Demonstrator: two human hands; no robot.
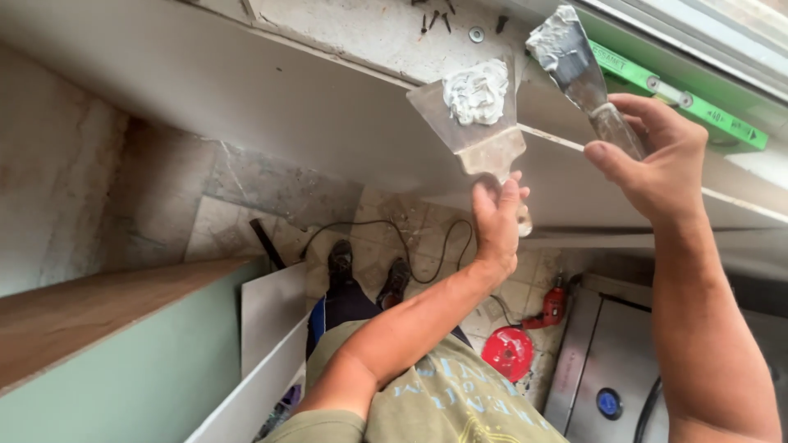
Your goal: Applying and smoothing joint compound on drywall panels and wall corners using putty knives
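The biggest risk, as I judge it, sits with the wide putty knife [468, 123]: its blade is held nearly flat overhead with 1 lump of white filler [476, 92] resting on it, close to the ledge surface [353, 37]. If the blade tips, the lump could slide off and drop toward the person's shirt or the tiled floor [386, 238] far below. The left hand [497, 220] has its fingers curled fully round the handle, so the grip looks firm, but the wrist is stretched upward and a small twist would be enough.

Next, the narrow putty knife [574, 66] in the right hand [657, 156] carries a smear of filler on its tip. The thumb and fingers are closed round its clear handle, pinching more than wrapping, so a hard scrape against the other blade could turn it in the grip.

A lesser hazard: the black cable [410, 238] loops beside the 2 shoes [368, 267], and the red drill [554, 305] and red disc [507, 353] lie near them, all easy to step on when coming down.

Hard to make out: what the person stands on is hidden by the body. The green level [689, 102] is cut off at the right edge. The dark screws [435, 16] at the top are too small to count, and the grey appliance [616, 369] runs out of the picture.
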